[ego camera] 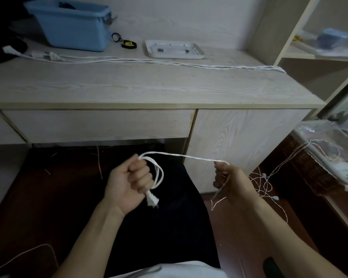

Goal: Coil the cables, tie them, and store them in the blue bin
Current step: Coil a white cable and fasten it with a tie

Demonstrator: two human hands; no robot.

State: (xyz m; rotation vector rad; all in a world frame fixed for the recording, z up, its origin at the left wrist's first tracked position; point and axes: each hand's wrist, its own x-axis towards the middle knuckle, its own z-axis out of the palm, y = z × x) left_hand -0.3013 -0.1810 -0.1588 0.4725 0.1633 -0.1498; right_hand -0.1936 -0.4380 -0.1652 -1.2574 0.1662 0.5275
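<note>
- The fingers (138, 173) of the left hand (129, 181) are curled tight round a small coil of white cable (159, 173); the fingers of the right hand (227, 178) are pinched on the same cable where it runs out toward 3 o'clock.
- A few loops are gathered in the left fist, with the plug (152, 200) hanging below it at 6 o'clock. Most of this cable is judged still uncoiled: loose thin strands (263, 183) trail to the floor at 4 o'clock.
- No tie is seen on the coil, so tying and storing appear still to be done.
- A second white cable (149, 61) is stretched uncoiled across the counter (129, 87) at 12 o'clock.
- The blue bin (72, 27) stands at 11 o'clock on the counter; something dark shows inside, too small to identify.
- Both forearms are raised over the lap, hands level and apart, the cable held taut between them.
</note>
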